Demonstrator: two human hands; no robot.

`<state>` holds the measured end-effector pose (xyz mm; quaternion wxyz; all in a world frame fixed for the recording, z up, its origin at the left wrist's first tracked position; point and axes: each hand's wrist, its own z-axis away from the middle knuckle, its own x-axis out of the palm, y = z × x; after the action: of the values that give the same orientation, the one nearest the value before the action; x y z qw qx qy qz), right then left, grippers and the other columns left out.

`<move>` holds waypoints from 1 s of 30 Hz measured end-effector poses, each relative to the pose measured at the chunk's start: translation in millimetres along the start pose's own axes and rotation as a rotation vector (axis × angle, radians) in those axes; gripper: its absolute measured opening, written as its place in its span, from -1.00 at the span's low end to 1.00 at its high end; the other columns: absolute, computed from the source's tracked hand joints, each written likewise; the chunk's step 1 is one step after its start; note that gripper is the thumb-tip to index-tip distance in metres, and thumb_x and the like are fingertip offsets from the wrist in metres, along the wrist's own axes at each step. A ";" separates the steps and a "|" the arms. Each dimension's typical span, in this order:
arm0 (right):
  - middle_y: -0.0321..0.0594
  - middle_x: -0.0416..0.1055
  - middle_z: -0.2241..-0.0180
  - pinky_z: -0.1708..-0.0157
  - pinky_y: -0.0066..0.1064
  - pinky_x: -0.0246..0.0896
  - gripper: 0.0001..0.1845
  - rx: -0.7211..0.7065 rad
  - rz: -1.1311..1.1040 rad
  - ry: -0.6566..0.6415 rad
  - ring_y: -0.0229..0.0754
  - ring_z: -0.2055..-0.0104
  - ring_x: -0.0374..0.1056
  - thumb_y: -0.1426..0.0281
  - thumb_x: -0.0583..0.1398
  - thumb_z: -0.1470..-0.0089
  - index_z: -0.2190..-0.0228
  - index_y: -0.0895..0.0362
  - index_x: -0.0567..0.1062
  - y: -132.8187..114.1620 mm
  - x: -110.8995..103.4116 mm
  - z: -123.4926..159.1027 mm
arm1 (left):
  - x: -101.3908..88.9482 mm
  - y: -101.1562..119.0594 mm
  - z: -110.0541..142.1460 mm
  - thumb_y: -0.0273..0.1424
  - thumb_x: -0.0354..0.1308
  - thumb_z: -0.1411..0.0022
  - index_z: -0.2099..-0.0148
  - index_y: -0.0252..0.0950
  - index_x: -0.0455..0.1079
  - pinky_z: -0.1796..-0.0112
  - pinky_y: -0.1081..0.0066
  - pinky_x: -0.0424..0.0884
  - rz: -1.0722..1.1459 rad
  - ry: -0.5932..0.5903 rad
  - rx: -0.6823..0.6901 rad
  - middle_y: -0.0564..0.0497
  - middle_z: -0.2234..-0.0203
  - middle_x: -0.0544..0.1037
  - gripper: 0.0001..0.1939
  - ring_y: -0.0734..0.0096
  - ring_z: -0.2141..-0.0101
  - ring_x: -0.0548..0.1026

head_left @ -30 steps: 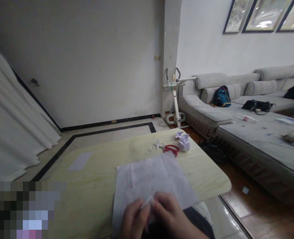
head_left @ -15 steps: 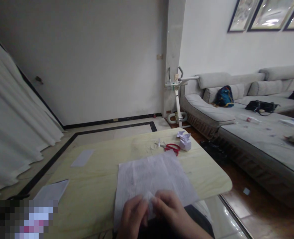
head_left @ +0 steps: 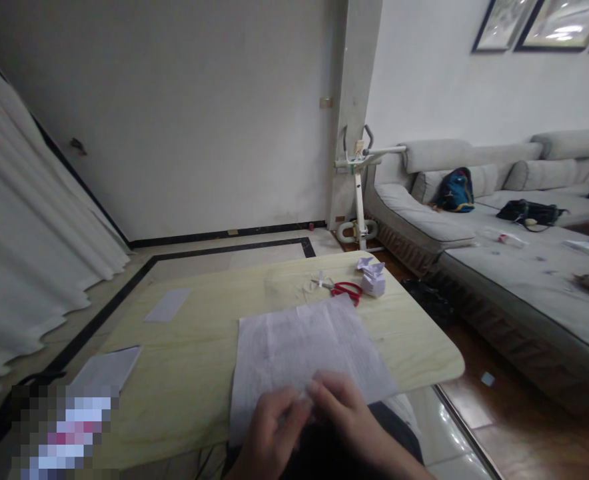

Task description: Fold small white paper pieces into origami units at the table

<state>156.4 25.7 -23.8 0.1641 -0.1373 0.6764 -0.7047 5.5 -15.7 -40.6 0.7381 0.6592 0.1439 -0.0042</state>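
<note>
Both my hands are close together over the near edge of a large creased sheet of paper [head_left: 294, 340]. My left hand [head_left: 277, 423] has its fingers pinched. Facing it, the fingertips of my right hand [head_left: 342, 403] are pinched too. Between the two sets of fingertips is a small piece of white paper, mostly hidden by the fingers and blurred. Beyond the sheet lie red-handled scissors [head_left: 347, 291] beside thin paper scraps [head_left: 305, 290]. Right of them stand folded paper shapes [head_left: 373, 283].
The pale wooden table [head_left: 194, 380] carries a small white sheet [head_left: 167, 305] and a stack of paper [head_left: 105, 370] at the left. Right of the table stand a grey sofa [head_left: 504, 287] and a white exercise machine [head_left: 359, 200]. A white curtain [head_left: 34, 233] hangs at the left.
The view has shifted slightly. My hands stay together over the sheet's near edge, and the small paper between my fingertips shows less than before.
</note>
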 end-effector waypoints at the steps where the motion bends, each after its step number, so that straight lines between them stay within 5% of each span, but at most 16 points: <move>1: -0.35 0.16 0.54 0.43 -0.46 0.10 -0.43 -0.003 -0.001 0.016 -0.25 0.44 0.13 -0.11 0.10 -0.11 0.57 0.14 0.29 1.1 0.1 0.0 | 0.0 0.1 0.0 -0.12 0.22 -0.07 0.28 -0.27 0.51 0.44 0.41 0.48 -0.020 0.002 -0.002 -0.01 0.47 0.56 -0.68 0.32 0.51 0.50; 5: -0.37 0.12 0.56 0.46 -0.46 0.07 -0.44 0.028 -0.080 0.035 -0.27 0.48 0.09 -0.11 0.10 -0.09 0.56 0.12 0.26 2.7 1.4 -1.9 | -0.7 -1.4 1.2 -0.16 0.26 -0.01 0.18 -0.27 0.50 0.41 0.41 0.49 -0.042 0.064 0.014 -0.04 0.37 0.60 -0.64 0.29 0.46 0.52; 10: -0.38 0.11 0.57 0.49 -0.46 0.04 -0.41 0.068 -0.126 0.027 -0.28 0.50 0.06 -0.16 0.12 -0.03 0.56 0.12 0.25 -0.3 3.1 -3.7 | -0.9 1.3 1.9 -0.12 0.14 -0.14 0.22 -0.23 0.51 0.46 0.39 0.50 0.015 0.045 0.053 0.04 0.56 0.55 -0.68 0.33 0.58 0.48; 17: -0.36 0.14 0.53 0.43 -0.45 0.10 -0.44 0.056 -0.111 0.013 -0.26 0.45 0.09 -0.13 0.11 -0.08 0.52 0.13 0.30 4.7 2.5 -1.7 | -2.7 -0.7 -0.9 -0.16 0.22 -0.05 0.28 -0.19 0.52 0.10 0.27 0.48 -0.066 0.144 0.196 -0.09 0.30 0.63 -0.75 0.12 0.20 0.55; 25: -0.35 0.18 0.53 0.40 -0.45 0.13 -0.50 -0.019 0.017 -0.010 -0.25 0.43 0.13 -0.01 0.08 -0.18 0.54 0.14 0.32 -3.7 2.0 -2.1 | -7.2 1.6 -7.6 -0.16 0.09 -0.20 0.58 -0.21 0.37 0.50 0.43 0.43 -0.013 0.032 0.156 0.08 0.71 0.39 -0.63 0.38 0.61 0.39; 30: -0.36 0.20 0.54 0.42 -0.45 0.12 -0.54 -0.063 0.081 -0.011 -0.26 0.44 0.15 0.06 0.09 -0.20 0.53 0.15 0.34 1.3 0.7 -2.3 | -11.8 -0.8 -12.7 -0.11 0.16 -0.12 0.41 -0.22 0.47 0.48 0.41 0.49 0.031 -0.005 0.082 0.07 0.66 0.46 -0.71 0.33 0.58 0.46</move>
<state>154.9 27.4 -25.3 0.1916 -0.1187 0.7023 -0.6753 -8.6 -5.5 -39.9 0.7108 0.6910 0.1316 -0.0002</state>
